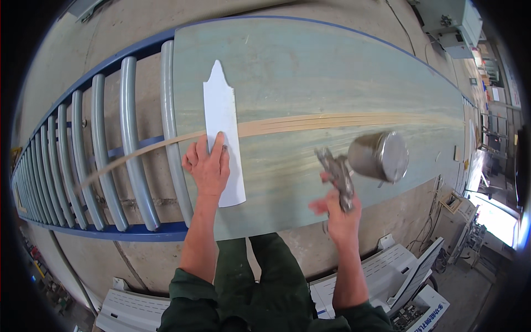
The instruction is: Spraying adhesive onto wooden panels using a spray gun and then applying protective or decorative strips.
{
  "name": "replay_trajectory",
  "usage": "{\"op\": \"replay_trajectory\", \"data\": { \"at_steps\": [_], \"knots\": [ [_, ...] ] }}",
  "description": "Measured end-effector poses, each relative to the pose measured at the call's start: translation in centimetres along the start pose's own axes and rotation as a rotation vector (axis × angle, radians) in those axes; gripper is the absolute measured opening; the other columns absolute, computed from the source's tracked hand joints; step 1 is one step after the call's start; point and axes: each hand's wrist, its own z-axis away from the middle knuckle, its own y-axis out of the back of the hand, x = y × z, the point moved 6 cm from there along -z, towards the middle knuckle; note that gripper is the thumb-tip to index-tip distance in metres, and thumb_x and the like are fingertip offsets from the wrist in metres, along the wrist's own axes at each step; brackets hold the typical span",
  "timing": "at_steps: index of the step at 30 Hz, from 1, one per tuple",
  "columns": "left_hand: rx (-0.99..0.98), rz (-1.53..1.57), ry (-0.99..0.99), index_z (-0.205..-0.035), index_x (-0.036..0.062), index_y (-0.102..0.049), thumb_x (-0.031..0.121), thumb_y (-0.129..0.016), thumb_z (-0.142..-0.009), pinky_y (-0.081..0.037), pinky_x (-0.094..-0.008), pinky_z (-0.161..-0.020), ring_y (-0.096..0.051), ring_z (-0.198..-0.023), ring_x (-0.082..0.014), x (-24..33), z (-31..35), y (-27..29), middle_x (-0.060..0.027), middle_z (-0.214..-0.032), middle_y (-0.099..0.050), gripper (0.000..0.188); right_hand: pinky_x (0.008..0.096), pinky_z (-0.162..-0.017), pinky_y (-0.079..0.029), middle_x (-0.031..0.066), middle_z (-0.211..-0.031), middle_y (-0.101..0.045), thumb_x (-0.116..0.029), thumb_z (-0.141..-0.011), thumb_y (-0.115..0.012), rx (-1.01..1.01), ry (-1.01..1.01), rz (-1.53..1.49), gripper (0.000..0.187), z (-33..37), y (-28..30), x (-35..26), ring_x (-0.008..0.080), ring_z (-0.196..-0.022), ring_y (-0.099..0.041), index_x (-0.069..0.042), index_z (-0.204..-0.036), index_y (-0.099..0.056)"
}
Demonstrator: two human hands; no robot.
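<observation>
A flat white board (221,110) with a notched, pointed far end lies across a bundle of thin, light-brown strips (326,120). Its near half is under my left hand (207,166), which holds it down with the index finger and thumb on its face and the other fingers curled past its left edge. In my right hand (340,213) is a metal spray gun (338,177), gripped above the near part of the table. A round silver cup (380,156) is attached at the gun's right side. The gun and right fingers are slightly blurred.
The strips lie on a greenish, stained tabletop (287,66) and run left over a roller conveyor (130,105) with a blue frame. Grey-white machine casings (370,271) stand close behind my legs. More equipment (456,33) is at the far right.
</observation>
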Motion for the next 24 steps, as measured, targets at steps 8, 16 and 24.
{"op": "replay_trajectory", "data": {
  "at_steps": [8,16,24],
  "knots": [
    [0.041,0.033,0.002,-0.127,0.0254,-0.072,0.022,-0.073,-0.086,-0.026,-0.0489,-0.106,-0.048,-0.124,-0.0283,1.3,-0.7,0.0,-0.0038,-0.131,-0.057,0.041,0.0272,-0.049,-0.046,0.0112,-0.121,-0.07,-0.023,-0.108,-0.054,0.085,-0.084,0.0,0.031,8.5,3.9,1.2,0.015,-0.056,-0.064,0.002,-0.126,-0.06],
    [-0.024,0.21,-0.162,-0.118,0.0197,-0.072,0.023,-0.077,-0.084,-0.026,-0.0511,-0.106,-0.05,-0.126,-0.0256,-0.1,-2.3,0.3,-0.0019,-0.13,-0.058,0.035,0.0274,-0.044,-0.043,0.0122,-0.116,-0.07,-0.041,-0.106,-0.06,0.275,-0.012,-0.119,0.046,15.4,-2.3,-1.8,0.0139,-0.051,-0.06,0.001,-0.124,-0.061],
    [-0.256,0.199,-0.419,-0.13,0.0205,-0.067,0.02,-0.074,-0.081,-0.025,-0.0598,-0.109,-0.041,-0.139,-0.0306,0.6,-5.2,-0.2,-0.0036,-0.147,-0.051,0.049,0.0254,-0.046,-0.041,0.0126,-0.106,-0.072,-0.046,-0.103,-0.065,0.326,-0.064,-0.035,0.049,19.1,-4.8,-3.9,0.0112,-0.05,-0.058,0.003,-0.112,-0.065]
  ]
}}
